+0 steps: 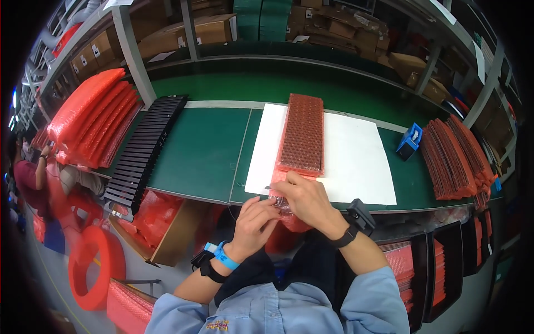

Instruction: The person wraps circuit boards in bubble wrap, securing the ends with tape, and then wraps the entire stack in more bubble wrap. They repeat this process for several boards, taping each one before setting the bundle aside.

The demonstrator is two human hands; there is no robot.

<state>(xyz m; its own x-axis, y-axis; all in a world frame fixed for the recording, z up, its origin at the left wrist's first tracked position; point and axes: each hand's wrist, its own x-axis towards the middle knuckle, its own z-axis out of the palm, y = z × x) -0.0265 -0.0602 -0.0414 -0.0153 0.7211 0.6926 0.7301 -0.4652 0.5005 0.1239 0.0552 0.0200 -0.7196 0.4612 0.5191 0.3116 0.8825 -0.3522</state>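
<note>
Both hands' grip holds red bubble-wrap sleeve's [302, 136] near end, lengthwise away

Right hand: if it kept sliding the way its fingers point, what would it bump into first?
The right hand points left and slightly away, resting on the near end of the red bubble-wrap pack. Going on, it would probably cross the white sheet, then the green mat; the black ribbed tray comes next, though depth is unclear.

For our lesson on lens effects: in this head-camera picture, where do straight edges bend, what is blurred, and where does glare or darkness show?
Head view: the shelf posts and green bench edge bow toward the rim; corners fall to black; the left side, around the red roll, is smeared; soft sheen lies on the stacked red bubble bags; both hands and the long red bubble-wrapped pack on the white sheet look sharp and evenly lit.
</note>
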